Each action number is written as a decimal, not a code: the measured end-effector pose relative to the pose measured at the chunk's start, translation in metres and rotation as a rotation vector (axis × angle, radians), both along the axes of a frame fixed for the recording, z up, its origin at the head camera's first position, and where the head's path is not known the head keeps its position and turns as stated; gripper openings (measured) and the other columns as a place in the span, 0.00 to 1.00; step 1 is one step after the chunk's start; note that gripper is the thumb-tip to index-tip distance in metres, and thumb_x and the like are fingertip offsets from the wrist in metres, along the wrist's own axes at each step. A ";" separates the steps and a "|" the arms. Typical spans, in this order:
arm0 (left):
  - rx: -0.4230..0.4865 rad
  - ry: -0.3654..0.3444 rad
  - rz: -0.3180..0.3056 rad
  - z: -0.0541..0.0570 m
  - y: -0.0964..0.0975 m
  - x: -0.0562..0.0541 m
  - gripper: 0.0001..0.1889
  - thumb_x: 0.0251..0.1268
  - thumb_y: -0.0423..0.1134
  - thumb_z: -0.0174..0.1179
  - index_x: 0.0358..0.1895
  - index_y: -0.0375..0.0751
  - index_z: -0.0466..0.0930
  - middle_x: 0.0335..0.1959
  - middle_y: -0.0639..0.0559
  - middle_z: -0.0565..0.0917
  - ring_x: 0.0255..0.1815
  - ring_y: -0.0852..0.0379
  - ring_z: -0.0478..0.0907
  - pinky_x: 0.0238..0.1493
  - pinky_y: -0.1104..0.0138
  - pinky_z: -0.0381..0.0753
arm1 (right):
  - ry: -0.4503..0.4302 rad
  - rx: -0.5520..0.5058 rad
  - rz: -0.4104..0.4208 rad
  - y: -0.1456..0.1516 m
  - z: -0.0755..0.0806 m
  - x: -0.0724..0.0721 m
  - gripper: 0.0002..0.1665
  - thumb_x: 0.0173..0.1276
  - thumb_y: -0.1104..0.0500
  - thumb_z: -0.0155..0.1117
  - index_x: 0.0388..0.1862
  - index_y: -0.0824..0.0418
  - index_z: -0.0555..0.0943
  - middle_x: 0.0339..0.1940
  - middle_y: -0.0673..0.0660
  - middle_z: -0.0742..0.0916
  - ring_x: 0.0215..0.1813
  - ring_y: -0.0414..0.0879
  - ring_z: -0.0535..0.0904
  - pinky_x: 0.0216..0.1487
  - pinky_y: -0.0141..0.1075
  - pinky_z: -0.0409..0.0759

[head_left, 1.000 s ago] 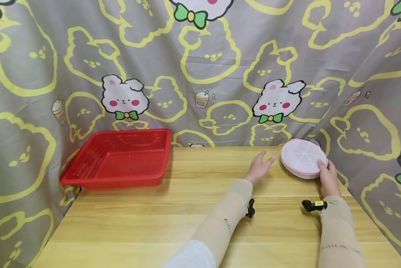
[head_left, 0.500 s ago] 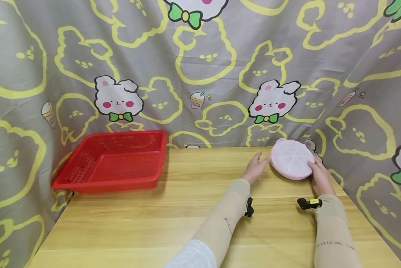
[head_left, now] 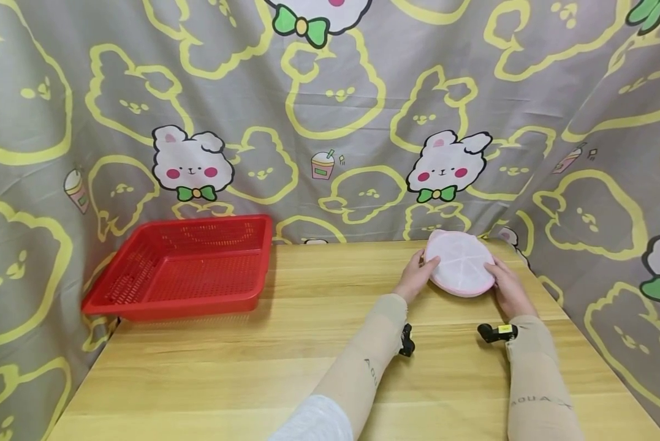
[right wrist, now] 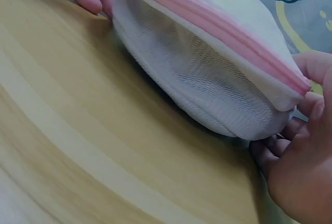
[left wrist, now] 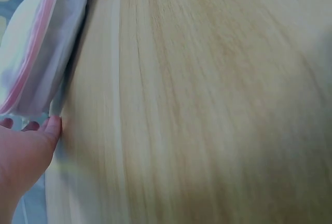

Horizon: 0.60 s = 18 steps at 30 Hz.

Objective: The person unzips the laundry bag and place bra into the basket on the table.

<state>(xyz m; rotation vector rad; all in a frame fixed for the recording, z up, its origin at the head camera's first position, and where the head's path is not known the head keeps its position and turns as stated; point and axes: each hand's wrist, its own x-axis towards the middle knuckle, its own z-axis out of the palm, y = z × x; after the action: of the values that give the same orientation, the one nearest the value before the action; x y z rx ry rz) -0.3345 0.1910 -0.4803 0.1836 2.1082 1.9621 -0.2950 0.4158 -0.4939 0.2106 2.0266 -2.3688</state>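
Observation:
A round white mesh laundry bag [head_left: 459, 263] with a pink rim and a small ear-like tab is at the back right of the table in the head view. My right hand [head_left: 509, 288] grips its right edge, thumb on top and fingers curled beneath, as the right wrist view shows of the hand [right wrist: 303, 151]. My left hand [head_left: 417, 274] holds the opposite edge, with its thumb over the rim. In the left wrist view the left hand [left wrist: 28, 151] is at the bag's lower end [left wrist: 46, 53]. The bag's lower side is close over the tabletop.
A red perforated plastic basket [head_left: 252, 300] stands at the back left of the wooden table [head_left: 285, 361]. A grey patterned curtain [head_left: 352, 110] hangs behind and along both sides. Black wrist cameras are strapped to both sleeved forearms.
The bag has moved left in my right hand. My left hand, apart from it a second ago, now holds its left edge. The head view has shifted slightly; the basket stays put.

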 end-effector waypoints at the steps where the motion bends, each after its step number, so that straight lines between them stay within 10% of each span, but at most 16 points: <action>1: 0.003 0.005 0.006 0.000 0.000 0.000 0.33 0.68 0.56 0.56 0.72 0.47 0.63 0.68 0.47 0.72 0.68 0.52 0.70 0.68 0.62 0.70 | -0.001 0.003 0.009 -0.002 0.000 0.000 0.43 0.78 0.49 0.48 0.79 0.56 0.37 0.82 0.51 0.42 0.64 0.20 0.62 0.70 0.18 0.55; 18: 0.243 -0.107 0.130 -0.007 -0.025 -0.003 0.26 0.67 0.45 0.59 0.66 0.39 0.71 0.59 0.43 0.79 0.54 0.51 0.80 0.56 0.59 0.80 | -0.033 -0.066 0.050 -0.035 0.007 -0.004 0.43 0.78 0.52 0.47 0.79 0.59 0.36 0.81 0.55 0.39 0.81 0.40 0.39 0.78 0.30 0.42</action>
<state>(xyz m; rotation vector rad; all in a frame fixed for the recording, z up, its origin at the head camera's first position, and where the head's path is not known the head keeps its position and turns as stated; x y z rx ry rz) -0.3377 0.1664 -0.4872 -0.0151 1.8545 2.2476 -0.2987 0.3808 -0.4868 0.1942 1.9133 -2.3816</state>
